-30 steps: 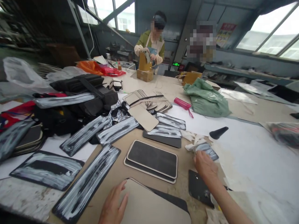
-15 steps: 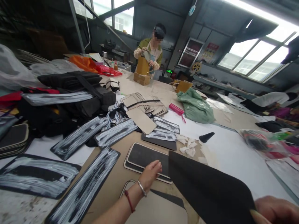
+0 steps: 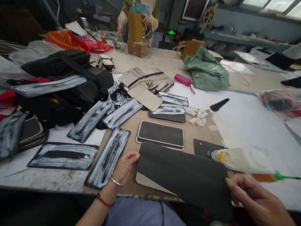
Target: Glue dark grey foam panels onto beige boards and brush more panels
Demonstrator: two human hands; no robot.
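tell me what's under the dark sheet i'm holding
A tan board lies under the dark sheet; only its left end shows. The rest, and anything else beneath, is covered.

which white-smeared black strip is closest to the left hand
The long strip lying lengthwise right beside the left hand; the other smeared strips lie farther left or farther back.

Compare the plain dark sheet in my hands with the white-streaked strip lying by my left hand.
The dark sheet is plain and matte; the streaked strip is brushed with white. The dark sheet is broad, the streaked strip long and narrow. The left hand and right hand hold the dark sheet by its ends; the streaked strip lies flat on the table, untouched. Both are thin and dark.
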